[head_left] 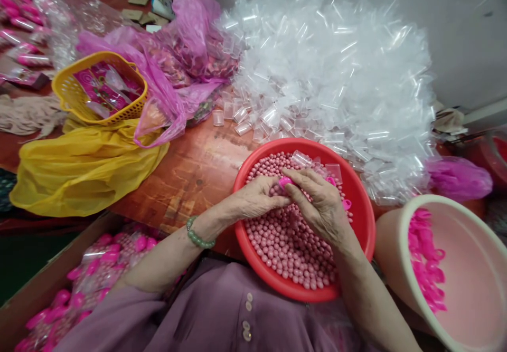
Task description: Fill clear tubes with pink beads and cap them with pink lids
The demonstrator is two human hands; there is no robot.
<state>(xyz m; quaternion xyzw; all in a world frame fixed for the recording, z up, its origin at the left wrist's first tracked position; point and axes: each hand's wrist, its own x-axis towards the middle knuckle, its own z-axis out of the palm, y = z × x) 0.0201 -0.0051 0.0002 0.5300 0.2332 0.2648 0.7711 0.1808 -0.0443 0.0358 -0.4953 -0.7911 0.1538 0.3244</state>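
Your left hand (258, 196) pinches a bead-filled tube (274, 189), your right hand (320, 199) its pink cap (284, 181), over the basin (363, 220); tabletop (186, 170) borders its left, bucket (390, 230) its right

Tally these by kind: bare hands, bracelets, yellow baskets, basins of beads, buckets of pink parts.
Hands (left hand, right hand): 2
Bracelet: 1
Yellow basket: 1
Basin of beads: 1
Bucket of pink parts: 1
Total: 6
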